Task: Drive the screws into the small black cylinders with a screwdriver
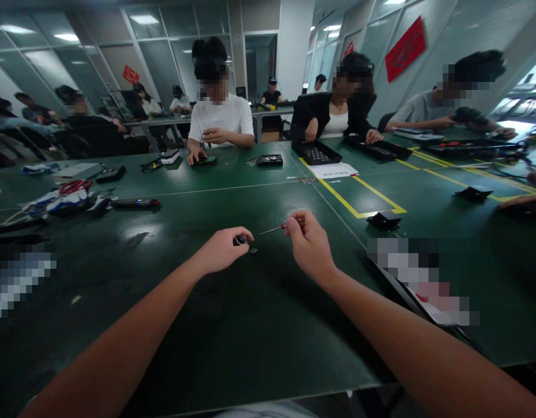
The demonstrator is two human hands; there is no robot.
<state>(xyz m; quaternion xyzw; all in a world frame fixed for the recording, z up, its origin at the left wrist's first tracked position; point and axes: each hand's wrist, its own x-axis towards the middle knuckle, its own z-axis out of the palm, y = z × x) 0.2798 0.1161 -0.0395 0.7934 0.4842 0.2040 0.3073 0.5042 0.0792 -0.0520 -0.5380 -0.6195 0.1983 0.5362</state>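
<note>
Head view: the left hand (224, 251), fingers curled, grips a small black cylinder (239, 240) over the green table (233, 342). The right hand (310, 247) pinches the handle of a screwdriver (273, 230) between thumb and fingers, its thin shaft pointing toward the cylinder but apart from it. A tiny part (253, 251) (too small to make out) lies just beside the left hand.
</note>
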